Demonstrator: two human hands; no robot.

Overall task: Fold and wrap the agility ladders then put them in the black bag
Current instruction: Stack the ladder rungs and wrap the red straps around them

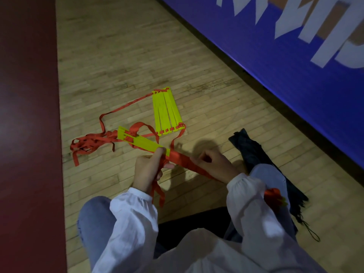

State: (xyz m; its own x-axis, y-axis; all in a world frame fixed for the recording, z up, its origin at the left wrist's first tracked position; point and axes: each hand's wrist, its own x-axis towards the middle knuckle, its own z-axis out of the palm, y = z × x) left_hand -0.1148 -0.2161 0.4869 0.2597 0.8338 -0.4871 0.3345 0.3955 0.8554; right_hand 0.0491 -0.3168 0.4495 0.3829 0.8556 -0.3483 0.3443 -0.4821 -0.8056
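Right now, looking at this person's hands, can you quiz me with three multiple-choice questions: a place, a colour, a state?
1. Where is the black bag? A on the floor by the right knee; B on the wall; C on the red strip.
2. The ladder rungs are: A blue; B yellow; C white.
3. The bundle held by the left hand and right hand is: A bagged; B unwrapped; C partly wrapped in red strap.
Answers: 1A, it lies beside the knee; 2B, yellow slats; 3C, strap covers one end only.

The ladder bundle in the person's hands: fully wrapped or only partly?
Partly. Red strap covers the bundle between the left hand and right hand; its far yellow rungs are bare, and loose strap lies on the floor.
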